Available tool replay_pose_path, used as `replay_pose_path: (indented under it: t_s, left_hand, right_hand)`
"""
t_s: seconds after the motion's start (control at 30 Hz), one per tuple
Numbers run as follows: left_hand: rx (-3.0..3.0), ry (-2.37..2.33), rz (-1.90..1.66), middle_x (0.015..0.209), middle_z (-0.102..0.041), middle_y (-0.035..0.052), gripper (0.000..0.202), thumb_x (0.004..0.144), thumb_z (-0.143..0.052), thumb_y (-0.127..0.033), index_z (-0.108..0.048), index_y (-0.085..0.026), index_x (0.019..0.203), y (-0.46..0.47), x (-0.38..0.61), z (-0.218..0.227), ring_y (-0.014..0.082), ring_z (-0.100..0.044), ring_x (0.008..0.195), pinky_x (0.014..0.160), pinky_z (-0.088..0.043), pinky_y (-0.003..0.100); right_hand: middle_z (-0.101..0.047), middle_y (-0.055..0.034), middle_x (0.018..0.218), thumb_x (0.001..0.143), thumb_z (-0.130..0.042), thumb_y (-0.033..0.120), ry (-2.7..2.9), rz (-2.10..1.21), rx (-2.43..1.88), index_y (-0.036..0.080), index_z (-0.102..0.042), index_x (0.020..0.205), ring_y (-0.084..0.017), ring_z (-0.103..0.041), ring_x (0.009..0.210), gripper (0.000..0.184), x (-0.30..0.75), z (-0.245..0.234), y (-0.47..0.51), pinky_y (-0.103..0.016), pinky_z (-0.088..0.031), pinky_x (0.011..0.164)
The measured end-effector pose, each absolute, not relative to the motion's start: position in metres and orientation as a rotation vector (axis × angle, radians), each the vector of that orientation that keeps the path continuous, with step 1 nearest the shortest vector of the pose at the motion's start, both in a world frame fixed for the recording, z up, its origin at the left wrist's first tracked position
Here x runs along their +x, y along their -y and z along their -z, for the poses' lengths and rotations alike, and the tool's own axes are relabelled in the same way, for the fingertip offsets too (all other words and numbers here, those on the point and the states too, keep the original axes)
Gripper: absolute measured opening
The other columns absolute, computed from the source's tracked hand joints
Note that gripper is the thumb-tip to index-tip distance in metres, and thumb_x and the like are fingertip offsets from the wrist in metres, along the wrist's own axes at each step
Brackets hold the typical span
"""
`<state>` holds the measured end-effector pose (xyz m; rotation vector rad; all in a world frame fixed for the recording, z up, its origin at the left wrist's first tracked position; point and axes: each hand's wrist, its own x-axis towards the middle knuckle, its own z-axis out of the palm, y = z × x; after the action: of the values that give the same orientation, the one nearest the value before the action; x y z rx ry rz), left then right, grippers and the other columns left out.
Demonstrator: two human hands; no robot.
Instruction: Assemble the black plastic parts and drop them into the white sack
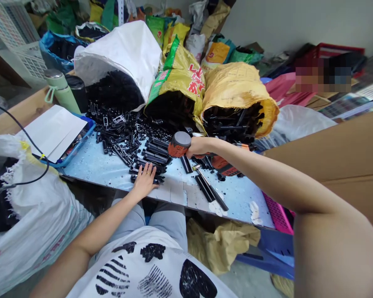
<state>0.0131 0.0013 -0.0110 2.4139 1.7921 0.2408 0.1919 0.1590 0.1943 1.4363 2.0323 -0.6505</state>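
My left hand (pixel 145 179) lies flat with fingers spread on a row of black plastic strips (pixel 152 157) near the front edge of the light blue worktable (pixel 93 163). My right hand (pixel 199 147) is wrapped round the grip of an orange and black electric screwdriver (pixel 182 145), held above the table just right of the strips; its metal bit (pixel 196 168) points down at the table. More loose black parts (pixel 118 132) are heaped behind the row.
Open sacks of black parts, white (pixel 127 54), green-yellow (pixel 180 78) and yellow (pixel 236 89), lie at the table's back. A blue tray under white paper (pixel 52 130), a green flask (pixel 60 89) and a cable sit left. A pink basket (pixel 278 215) hangs at the right edge.
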Motion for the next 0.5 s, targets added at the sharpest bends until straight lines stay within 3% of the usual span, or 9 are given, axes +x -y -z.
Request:
replay_pose_path:
  t_s: [0.17, 0.37, 0.5]
  left_hand:
    - [2.42, -1.796, -0.235, 0.152, -0.02, 0.02, 0.081, 0.082, -0.054, -0.053, -0.029, -0.006, 0.144, -0.001, 0.013, 0.013, 0.0338, -0.012, 0.142, 0.114, -0.009, 0.052]
    - [2.395, -1.795, -0.224, 0.151, -0.02, 0.0211, 0.081, 0.083, -0.052, -0.053, -0.028, -0.005, 0.144, -0.001, 0.014, 0.013, 0.0337, -0.012, 0.142, 0.114, -0.009, 0.051]
    - [2.386, -1.795, -0.228, 0.151, -0.022, 0.0203, 0.078, 0.084, -0.052, -0.051, -0.028, -0.006, 0.144, -0.001, 0.014, 0.011, 0.0329, -0.014, 0.142, 0.114, -0.011, 0.051]
  right_hand:
    - [-0.055, -0.0004, 0.051, 0.062, -0.062, 0.024, -1.99, 0.636, 1.459, 0.014, -0.066, 0.077, -0.014, -0.053, 0.049, 0.019, 0.188, -0.188, -0.148, -0.023, -0.039, 0.045]
    - [-0.064, -0.0034, 0.067, 0.059, -0.067, 0.031, -2.166, 0.36, 1.351, 0.017, -0.069, 0.075, -0.018, -0.06, 0.065, 0.022, 0.181, -0.204, -0.124, -0.024, -0.041, 0.054]
    - [-0.063, -0.0015, 0.065, 0.059, -0.064, 0.028, -2.148, 0.472, 1.303, 0.018, -0.07, 0.077, -0.018, -0.06, 0.064, 0.021, 0.17, -0.2, -0.114, -0.024, -0.041, 0.053]
